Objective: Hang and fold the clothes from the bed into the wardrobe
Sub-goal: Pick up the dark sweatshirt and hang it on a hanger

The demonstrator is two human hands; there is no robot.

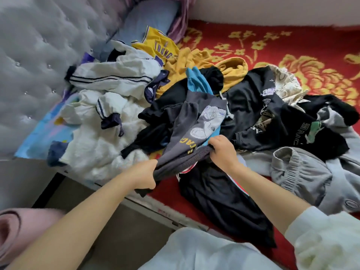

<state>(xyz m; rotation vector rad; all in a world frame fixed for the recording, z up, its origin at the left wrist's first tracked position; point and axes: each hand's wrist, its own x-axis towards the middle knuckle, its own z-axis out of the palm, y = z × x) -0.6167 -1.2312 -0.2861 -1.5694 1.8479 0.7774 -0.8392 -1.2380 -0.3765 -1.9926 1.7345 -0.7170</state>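
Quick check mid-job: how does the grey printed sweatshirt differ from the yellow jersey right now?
The grey printed sweatshirt is gripped at its ribbed hem by the left hand and right hand; the yellow jersey lies untouched near the headboard. The sweatshirt is dark grey with a pale cartoon print; the jersey is bright yellow with purple lettering. The sweatshirt lies nearest the person; the jersey lies at the pile's far edge. Both are crumpled and unfolded.
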